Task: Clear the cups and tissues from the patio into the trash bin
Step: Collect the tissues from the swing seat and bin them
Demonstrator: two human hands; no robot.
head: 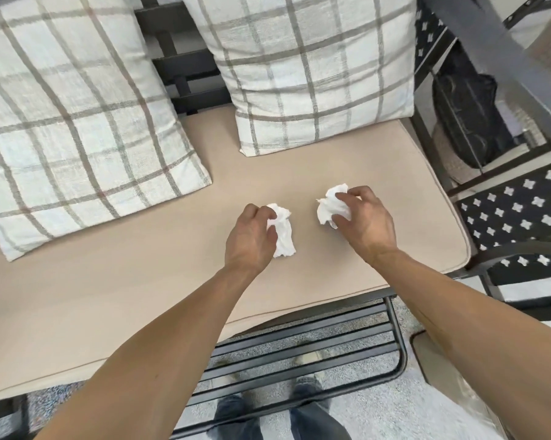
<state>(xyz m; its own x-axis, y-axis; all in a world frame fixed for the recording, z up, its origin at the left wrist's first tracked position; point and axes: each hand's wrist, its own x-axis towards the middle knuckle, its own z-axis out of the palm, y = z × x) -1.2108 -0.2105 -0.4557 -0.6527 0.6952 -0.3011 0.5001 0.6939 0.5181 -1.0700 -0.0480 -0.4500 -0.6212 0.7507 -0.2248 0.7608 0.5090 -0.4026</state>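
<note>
Your left hand [249, 238] reaches down over the beige seat cushion [141, 281], forearm stretched forward, back of the hand up, fingers curled to pinch the top of a crumpled white tissue [283, 236] that lies on the cushion. Just to its right, your right hand [368, 222] mirrors it, wrist bent, fingers and thumb clamped around a second crumpled white tissue [331, 208]. Two plaid pillows [77, 122] lean behind.

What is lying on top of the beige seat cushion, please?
Two plaid pillows and two crumpled tissues, each gripped by a hand; the pillows hide the beige seat cushion beneath them.
</note>
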